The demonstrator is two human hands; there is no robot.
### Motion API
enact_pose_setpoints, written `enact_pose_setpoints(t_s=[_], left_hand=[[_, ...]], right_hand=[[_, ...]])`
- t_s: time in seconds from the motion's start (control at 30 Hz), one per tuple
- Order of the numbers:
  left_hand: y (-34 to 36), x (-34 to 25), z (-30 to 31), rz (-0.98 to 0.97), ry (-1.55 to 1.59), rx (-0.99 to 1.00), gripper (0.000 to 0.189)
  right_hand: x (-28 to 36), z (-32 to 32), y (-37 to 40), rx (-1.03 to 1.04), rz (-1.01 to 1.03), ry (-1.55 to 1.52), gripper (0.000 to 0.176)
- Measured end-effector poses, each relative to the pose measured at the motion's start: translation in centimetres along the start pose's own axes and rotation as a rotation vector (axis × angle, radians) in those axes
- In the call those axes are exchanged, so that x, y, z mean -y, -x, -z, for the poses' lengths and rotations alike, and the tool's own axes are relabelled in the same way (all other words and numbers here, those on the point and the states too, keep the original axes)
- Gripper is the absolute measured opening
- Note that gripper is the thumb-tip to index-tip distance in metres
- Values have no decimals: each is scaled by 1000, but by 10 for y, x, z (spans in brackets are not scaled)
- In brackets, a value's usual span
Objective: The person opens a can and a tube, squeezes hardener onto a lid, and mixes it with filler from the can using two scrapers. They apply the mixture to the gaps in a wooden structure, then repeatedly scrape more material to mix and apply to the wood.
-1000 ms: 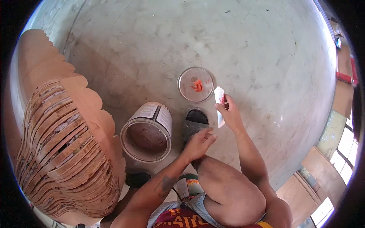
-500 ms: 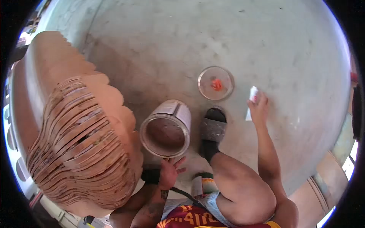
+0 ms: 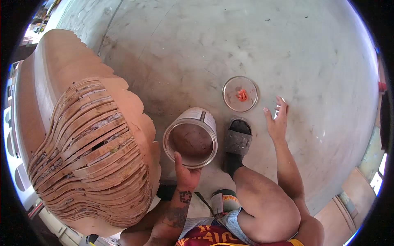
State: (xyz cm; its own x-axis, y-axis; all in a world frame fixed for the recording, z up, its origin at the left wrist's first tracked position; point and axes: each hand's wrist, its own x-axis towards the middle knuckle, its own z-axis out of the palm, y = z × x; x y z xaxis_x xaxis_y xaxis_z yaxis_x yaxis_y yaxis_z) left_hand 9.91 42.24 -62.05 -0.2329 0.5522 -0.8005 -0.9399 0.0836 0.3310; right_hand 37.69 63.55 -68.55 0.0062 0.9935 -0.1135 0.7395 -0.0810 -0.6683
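Note:
A wide open tin can (image 3: 189, 143), brownish inside with a labelled side, lies tilted with its mouth toward me. My left hand (image 3: 187, 174) grips its near rim, thumb over the edge and fingers behind it. To the right, my right hand (image 3: 278, 123) is low over the floor with thumb and fingers apart. A white tube (image 3: 286, 108) shows partly behind its fingers; the rest is hidden. Between the can and that hand, a round lid (image 3: 227, 102) lies on the floor with an orange-red blob of paste (image 3: 241, 95) on it.
A large curved form of layered brown strips (image 3: 94, 151) fills the left side. My sandalled foot (image 3: 238, 139) stands beside the can. Another small can (image 3: 223, 201) sits between my legs. Brown boards (image 3: 344, 182) lie at the lower right of the grey floor (image 3: 197, 49).
My left hand has come up onto the can's rim and taken hold. My right hand has spread its fingers, letting go of the white tube. The view has shifted slightly.

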Motion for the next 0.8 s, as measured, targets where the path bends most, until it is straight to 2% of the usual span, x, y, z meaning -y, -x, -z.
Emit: enact_pose_setpoints(t_s=[0.1,0.2,0.3,0.33,0.43,0.47,0.5,0.57,0.6,0.63,0.67,0.73,0.8], left_hand=[[-17,-6,-15,64,-61,26,85],[-48,-17,-49,113,-180,208,82],[-84,-22,-94,118,-368,294,86],[-94,-24,-103,125,-398,330,78],[-108,-21,-122,79,-520,245,73],[-99,-22,-124,38,-519,243,65],[-102,-12,-104,117,-522,226,69],[-72,-8,-72,178,-532,139,85],[-27,-22,-88,130,-820,52,94],[-1,-25,-75,38,-875,172,84],[24,-27,-61,-62,-919,285,75],[60,-44,-27,-152,-1180,498,60],[131,-81,-26,-134,-1381,436,46]], right_hand=[[12,-5,4,-17,42,-1,67],[19,-17,6,-22,69,39,66],[23,-15,11,-5,45,59,64],[23,-12,12,-17,53,48,64],[11,-6,10,-43,32,15,62],[6,-1,8,-49,29,-6,61],[3,6,9,-91,19,-58,61],[-13,2,9,-126,48,-165,61],[-27,-2,6,-143,76,-196,61],[6,14,12,-149,110,-196,59],[25,24,14,-123,76,-345,55],[73,51,19,-59,117,-320,47],[119,77,29,-14,243,-419,40]])
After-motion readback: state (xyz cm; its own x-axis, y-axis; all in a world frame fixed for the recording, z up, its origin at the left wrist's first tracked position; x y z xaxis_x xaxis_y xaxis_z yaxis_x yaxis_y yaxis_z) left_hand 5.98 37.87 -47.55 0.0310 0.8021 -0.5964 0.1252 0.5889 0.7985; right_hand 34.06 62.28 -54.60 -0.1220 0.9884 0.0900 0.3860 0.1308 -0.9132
